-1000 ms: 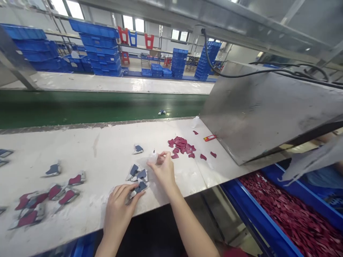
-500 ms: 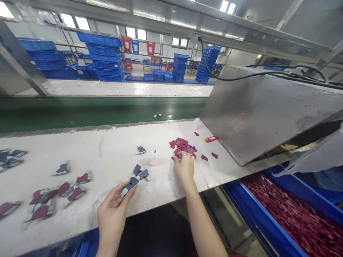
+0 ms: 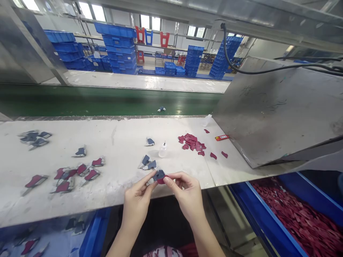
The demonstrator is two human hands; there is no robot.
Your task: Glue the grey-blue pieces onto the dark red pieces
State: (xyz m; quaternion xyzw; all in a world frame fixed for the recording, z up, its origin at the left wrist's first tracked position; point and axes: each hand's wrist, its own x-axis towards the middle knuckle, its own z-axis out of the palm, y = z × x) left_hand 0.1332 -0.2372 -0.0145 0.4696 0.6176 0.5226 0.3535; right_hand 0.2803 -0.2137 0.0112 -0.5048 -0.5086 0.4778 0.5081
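My left hand [image 3: 139, 192] pinches a small dark blue-grey part [image 3: 159, 174] at the front of the white bench. Against that part's lower right side, my right hand [image 3: 186, 192] holds a thin maroon piece [image 3: 160, 180] between thumb and fingers. The two pieces touch or overlap; the fingers hide how they fit. Just beyond the hands lie two blue-grey parts with white edges [image 3: 149, 162]. A small clear bottle with a needle tip [image 3: 162, 150] stands upright behind them. To the right is a loose pile of maroon pieces [image 3: 191, 142].
Several maroon-faced parts [image 3: 64, 186] and blue-grey ones [image 3: 33, 137] lie on the left of the bench. A green conveyor belt [image 3: 115, 101] runs behind. A metal box [image 3: 273, 114] bounds the right. Below it sits a blue bin [image 3: 270, 210] of maroon pieces.
My right hand has come from the maroon pile to my left hand, bringing a maroon piece against the blue-grey part. The camera view has shifted.
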